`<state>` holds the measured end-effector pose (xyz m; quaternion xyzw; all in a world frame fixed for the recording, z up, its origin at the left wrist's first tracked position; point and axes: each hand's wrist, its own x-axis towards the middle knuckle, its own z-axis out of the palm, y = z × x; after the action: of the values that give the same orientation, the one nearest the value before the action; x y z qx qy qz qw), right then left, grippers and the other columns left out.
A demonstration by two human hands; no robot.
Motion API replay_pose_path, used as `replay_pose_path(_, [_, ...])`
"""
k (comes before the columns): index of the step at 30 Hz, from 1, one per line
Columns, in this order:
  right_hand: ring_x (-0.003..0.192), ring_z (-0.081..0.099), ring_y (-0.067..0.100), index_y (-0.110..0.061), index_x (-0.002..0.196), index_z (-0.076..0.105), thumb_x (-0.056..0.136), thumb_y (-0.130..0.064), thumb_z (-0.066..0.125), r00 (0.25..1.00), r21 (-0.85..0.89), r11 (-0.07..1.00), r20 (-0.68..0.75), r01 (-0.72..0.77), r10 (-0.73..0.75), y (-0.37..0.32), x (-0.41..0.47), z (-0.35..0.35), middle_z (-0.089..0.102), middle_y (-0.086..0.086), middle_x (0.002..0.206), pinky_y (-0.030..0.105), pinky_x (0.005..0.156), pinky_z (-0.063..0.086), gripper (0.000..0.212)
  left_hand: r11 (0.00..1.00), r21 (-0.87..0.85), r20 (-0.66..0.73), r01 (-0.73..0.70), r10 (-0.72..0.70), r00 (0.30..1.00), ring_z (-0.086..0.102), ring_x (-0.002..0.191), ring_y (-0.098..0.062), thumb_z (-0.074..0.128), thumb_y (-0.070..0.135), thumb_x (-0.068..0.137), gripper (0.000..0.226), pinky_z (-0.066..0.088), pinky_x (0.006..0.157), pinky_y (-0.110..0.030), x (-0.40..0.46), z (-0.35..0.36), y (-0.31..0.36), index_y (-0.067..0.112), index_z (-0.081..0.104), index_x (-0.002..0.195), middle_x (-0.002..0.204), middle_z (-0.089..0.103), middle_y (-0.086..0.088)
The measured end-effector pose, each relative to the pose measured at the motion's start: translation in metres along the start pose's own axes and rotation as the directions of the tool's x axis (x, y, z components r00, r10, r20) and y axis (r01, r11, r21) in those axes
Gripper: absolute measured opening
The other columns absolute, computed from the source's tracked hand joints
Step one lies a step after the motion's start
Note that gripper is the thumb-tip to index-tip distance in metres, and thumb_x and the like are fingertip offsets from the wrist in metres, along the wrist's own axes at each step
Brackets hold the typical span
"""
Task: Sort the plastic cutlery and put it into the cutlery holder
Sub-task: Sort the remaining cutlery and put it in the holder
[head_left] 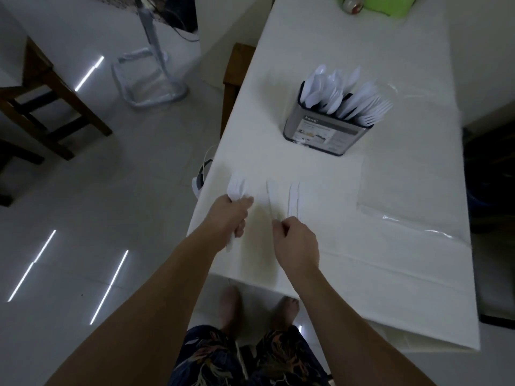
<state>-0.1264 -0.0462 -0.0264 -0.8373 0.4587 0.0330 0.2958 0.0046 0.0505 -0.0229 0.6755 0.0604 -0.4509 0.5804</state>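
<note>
My left hand [233, 215] grips a bunch of white plastic spoons [236, 187] near the table's left edge; their bowls stick out beyond my fingers and the handles poke out below my palm. My right hand [296, 240] pinches the near end of a white knife [269, 199] lying on the cloth. Two more white pieces [293, 199] lie just right of it. The metal cutlery holder [315, 132] stands farther back, filled with several white spoons, knives and forks [373, 107].
The table [390, 268] has a white cloth under a clear plastic cover. A green object [387, 5] sits at the far end. A wooden chair [232, 79] stands at the table's left side, another wooden piece of furniture [41, 96] on the tiled floor. My bare feet show below the edge.
</note>
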Motion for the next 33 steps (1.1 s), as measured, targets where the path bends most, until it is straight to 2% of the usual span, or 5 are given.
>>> replay_pose_path(6, [0.099, 0.066, 0.015, -0.036, 0.143, 0.040, 0.092, -0.041, 0.061, 0.973, 0.506, 0.859, 0.149, 0.079, -0.177, -0.016, 0.028, -0.046, 0.058, -0.011, 0.126, 0.032, 0.091, 0.053, 0.056, 0.958, 0.271, 0.382, -0.089, -0.022, 0.924, 0.039, 0.048, -0.014, 0.058, 0.022, 0.095, 0.021, 0.034, 0.046, -0.026, -0.016, 0.025, 0.007, 0.011, 0.057, 0.077, 0.057, 0.046, -0.002])
replay_pose_path(13, [0.078, 0.062, 0.007, -0.028, 0.092, 0.068, 0.085, -0.025, 0.072, 0.923, 0.385, 0.887, 0.179, 0.254, -0.342, -0.015, 0.051, -0.084, 0.069, -0.011, 0.087, 0.026, 0.075, 0.051, 0.009, 0.854, 0.482, 0.444, -0.193, -0.048, 0.895, 0.043, 0.046, -0.020, 0.054, 0.019, 0.090, 0.014, 0.037, 0.049, -0.028, -0.012, 0.044, 0.028, 0.010, 0.055, 0.079, 0.056, 0.048, -0.008])
replay_pose_path(23, [0.063, 0.053, 0.002, -0.025, 0.084, 0.058, 0.088, -0.035, 0.067, 0.947, 0.248, 0.918, 0.004, 0.309, -0.320, -0.025, 0.060, -0.124, 0.060, -0.009, 0.072, 0.011, 0.057, 0.039, 0.014, 0.781, 0.485, 0.453, -0.392, 0.159, 0.877, 0.052, 0.049, 0.000, 0.063, 0.015, 0.085, 0.020, 0.038, 0.048, -0.018, 0.005, 0.085, 0.058, 0.019, 0.063, 0.106, 0.075, 0.063, 0.005])
replay_pose_path(29, [0.079, 0.067, 0.009, -0.040, 0.112, 0.065, 0.073, -0.036, 0.080, 0.908, 0.459, 0.864, 0.241, 0.205, -0.343, -0.011, 0.079, -0.158, 0.069, -0.009, 0.097, 0.026, 0.070, 0.055, 0.042, 0.831, 0.439, 0.522, -0.342, 0.075, 0.850, 0.043, 0.045, -0.009, 0.059, 0.024, 0.083, 0.026, 0.033, 0.043, -0.021, 0.018, 0.108, 0.077, 0.020, 0.061, 0.109, 0.068, 0.056, 0.000])
replay_pose_path(33, [0.068, 0.064, 0.016, -0.030, 0.096, 0.073, 0.078, -0.017, 0.077, 0.921, 0.447, 0.872, 0.221, 0.197, -0.321, -0.003, 0.095, -0.175, 0.073, 0.000, 0.085, 0.027, 0.058, 0.049, 0.023, 0.800, 0.450, 0.564, -0.397, 0.090, 0.821, 0.051, 0.048, -0.009, 0.061, 0.027, 0.073, 0.040, 0.039, 0.046, -0.024, 0.029, 0.119, 0.088, 0.025, 0.061, 0.113, 0.070, 0.060, 0.001])
